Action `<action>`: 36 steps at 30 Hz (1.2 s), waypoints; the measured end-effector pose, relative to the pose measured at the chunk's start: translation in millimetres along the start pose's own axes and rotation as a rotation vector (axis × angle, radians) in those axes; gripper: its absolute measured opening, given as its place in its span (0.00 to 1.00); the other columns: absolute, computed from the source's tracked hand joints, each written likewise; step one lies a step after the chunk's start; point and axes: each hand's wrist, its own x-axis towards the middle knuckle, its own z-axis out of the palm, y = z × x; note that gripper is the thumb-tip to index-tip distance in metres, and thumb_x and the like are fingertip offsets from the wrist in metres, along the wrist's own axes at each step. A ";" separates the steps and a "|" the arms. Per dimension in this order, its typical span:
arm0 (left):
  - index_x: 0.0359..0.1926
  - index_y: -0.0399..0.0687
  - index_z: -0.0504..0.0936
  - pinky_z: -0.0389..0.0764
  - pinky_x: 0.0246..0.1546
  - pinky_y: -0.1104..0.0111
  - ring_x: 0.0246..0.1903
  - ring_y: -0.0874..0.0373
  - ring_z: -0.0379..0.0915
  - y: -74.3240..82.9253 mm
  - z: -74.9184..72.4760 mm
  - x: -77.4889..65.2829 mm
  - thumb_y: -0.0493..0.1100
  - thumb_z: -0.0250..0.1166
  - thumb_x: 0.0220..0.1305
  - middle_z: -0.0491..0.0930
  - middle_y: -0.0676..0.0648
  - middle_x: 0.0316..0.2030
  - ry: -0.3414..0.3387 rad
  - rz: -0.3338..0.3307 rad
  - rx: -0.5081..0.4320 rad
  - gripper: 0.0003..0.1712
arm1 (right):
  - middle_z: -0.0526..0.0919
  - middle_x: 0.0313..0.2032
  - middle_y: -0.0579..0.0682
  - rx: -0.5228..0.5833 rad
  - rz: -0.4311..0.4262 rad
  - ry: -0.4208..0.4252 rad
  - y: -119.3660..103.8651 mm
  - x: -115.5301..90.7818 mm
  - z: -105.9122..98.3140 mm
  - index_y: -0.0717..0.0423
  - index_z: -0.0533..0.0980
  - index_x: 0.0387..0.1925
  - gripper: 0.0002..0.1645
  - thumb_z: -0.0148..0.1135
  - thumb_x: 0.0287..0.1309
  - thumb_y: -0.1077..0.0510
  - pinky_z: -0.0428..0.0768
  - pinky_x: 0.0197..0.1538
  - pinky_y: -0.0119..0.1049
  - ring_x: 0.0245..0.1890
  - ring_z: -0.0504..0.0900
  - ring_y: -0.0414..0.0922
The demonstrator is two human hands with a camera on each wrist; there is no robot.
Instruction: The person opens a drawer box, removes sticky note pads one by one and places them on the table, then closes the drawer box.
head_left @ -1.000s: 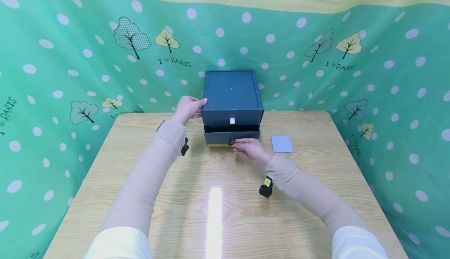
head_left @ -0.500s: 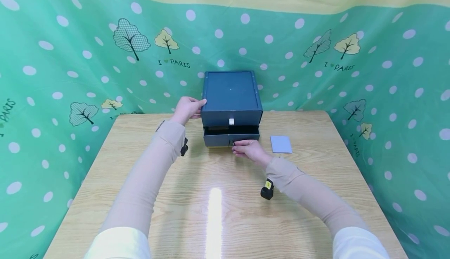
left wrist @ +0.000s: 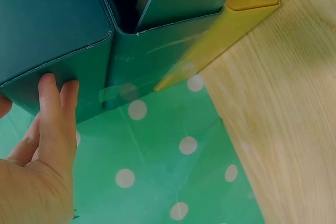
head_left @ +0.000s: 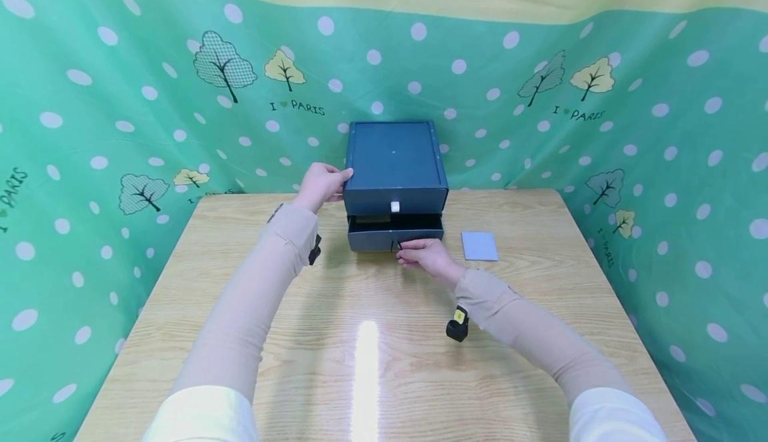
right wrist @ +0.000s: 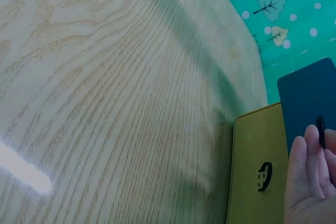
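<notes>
Two hands at work: We look down on a person's bare hands at a dark blue cabinet (head_left: 393, 155), which stands toward the far edge of a wooden table (head_left: 372, 295), near its middle.

Left hand (head_left: 321, 185): Its fingers lie straight against the cabinet's left side, close to the front corner, with the thumb at the top edge; we see it touching the wall and not wrapped round anything.

Right hand (head_left: 427, 255): Thumb and fingertips meet, clamped on a thin black pull (right wrist: 321, 132) at the middle of the drawer front.

Drawer (head_left: 369, 241): Partly out, it sits below the upper tier with its white knob (head_left: 395, 207); inside we make out a dull brownish patch (head_left: 373, 218), too little of it showing to name.

Yellow base (right wrist: 254, 140): Beneath the drawer, it bears a black mark (right wrist: 266, 177), which we catch from the right wrist.

Pale square (head_left: 480, 247): Flat on the wood to the cabinet's right, it lies near the right hand, touching neither.

Backdrop (head_left: 384, 62): Green cloth with white dots, printed trees and the word "PARIS" hangs behind and on both sides, under a yellow band along the top.
</notes>
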 end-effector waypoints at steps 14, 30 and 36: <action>0.60 0.36 0.71 0.83 0.49 0.62 0.50 0.49 0.77 0.7 2.2 2.2 0.52 0.58 0.67 0.77 0.39 0.51 -0.008 0.013 -0.026 0.29 | 0.83 0.44 0.64 -0.026 0.009 -0.010 1.3 -6.0 -0.8 0.74 0.72 0.53 0.18 0.55 0.63 0.69 0.75 0.60 0.51 0.33 0.84 0.38; 0.60 0.37 0.71 0.83 0.48 0.63 0.51 0.50 0.77 -2.6 2.1 2.2 0.53 0.58 0.67 0.77 0.40 0.52 0.012 -0.007 -0.030 0.29 | 0.83 0.45 0.63 -0.070 0.015 -0.032 4.6 -11.1 -1.4 0.73 0.73 0.53 0.18 0.56 0.63 0.67 0.79 0.57 0.46 0.43 0.84 0.51; 0.60 0.37 0.71 0.84 0.47 0.64 0.51 0.50 0.77 -2.5 2.0 1.2 0.53 0.58 0.67 0.77 0.40 0.52 0.016 -0.005 -0.028 0.29 | 0.83 0.46 0.63 -0.111 0.007 -0.028 5.5 -12.4 -0.9 0.70 0.74 0.53 0.18 0.55 0.64 0.65 0.80 0.56 0.45 0.47 0.82 0.55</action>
